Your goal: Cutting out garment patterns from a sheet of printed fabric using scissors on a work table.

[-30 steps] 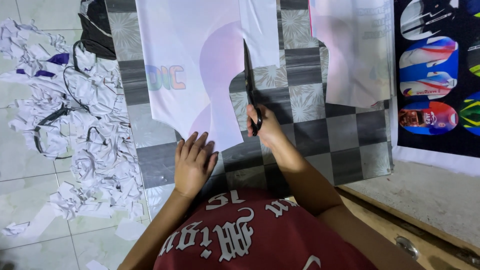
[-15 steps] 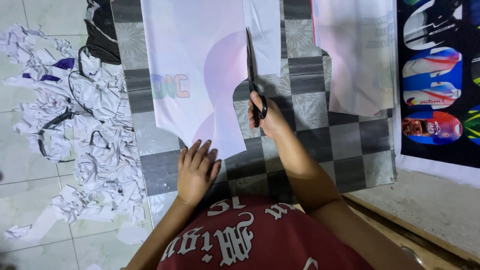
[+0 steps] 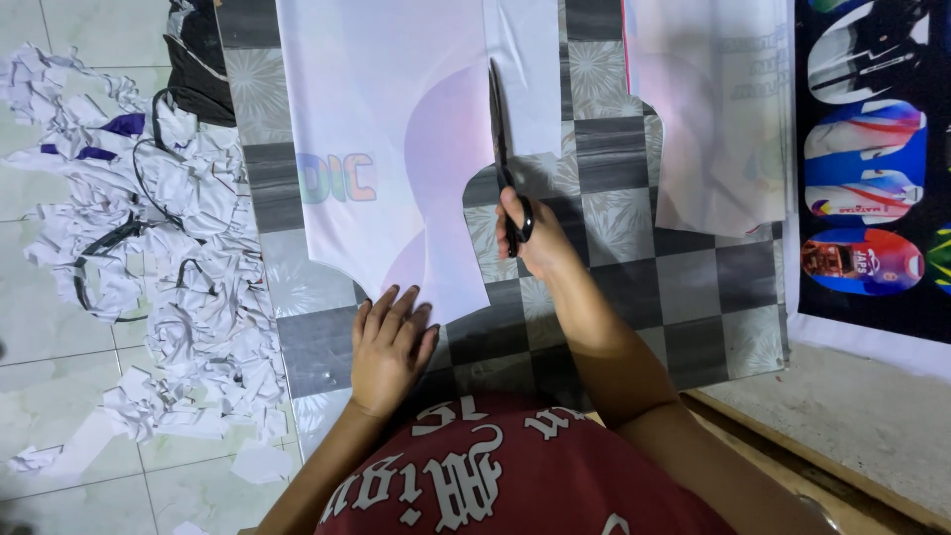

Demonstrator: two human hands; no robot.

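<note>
Checkered mat (image 3: 634, 297) underneath; right hand (image 3: 530, 238) grip closed on scissors (image 3: 500, 149) cutting white fabric (image 3: 396, 149) ahead.

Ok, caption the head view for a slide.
Right hand cuts white printed fabric with black scissors; left hand presses its lower edge on the checkered mat.

scissors (image 3: 498, 139): 1 | white fabric sheets (image 3: 396, 129): 2 | hands (image 3: 388, 342): 2 | scrap pile (image 3: 168, 258): 1

Matt white cloth (image 3: 396, 129), dark metal scissors (image 3: 498, 109)
</note>
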